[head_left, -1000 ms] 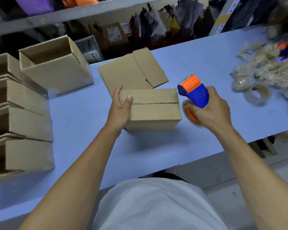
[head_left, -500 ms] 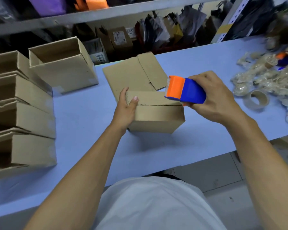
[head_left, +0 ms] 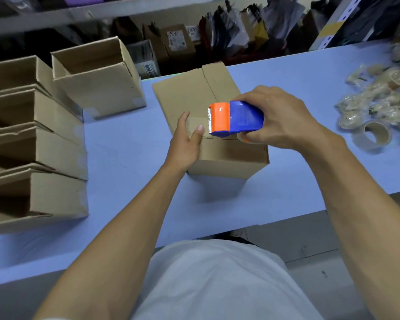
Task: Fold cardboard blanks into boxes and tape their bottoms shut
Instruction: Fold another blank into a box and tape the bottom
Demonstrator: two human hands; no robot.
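Box: the cardboard box (head_left: pixel 226 155) sits bottom-up mid-table, just in front of the flat blanks (head_left: pixel 189 93).
Left hand: your left hand (head_left: pixel 185 144) grips the box's left end; press the flaps flat.
Right hand: your right hand (head_left: pixel 284 121) wraps the tape dispenser (head_left: pixel 236 118) above the seam; draw it straight along.

Bare table (head_left: pixel 125 162) left of the box (head_left: pixel 229 158); stacked boxes (head_left: pixel 37 144) wall the far left.

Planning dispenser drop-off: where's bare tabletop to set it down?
Free: table between the stacked boxes and the box the left hand holds; also its near edge and the strip right of the box. Crowded: far right, tape scraps and an empty tape core.
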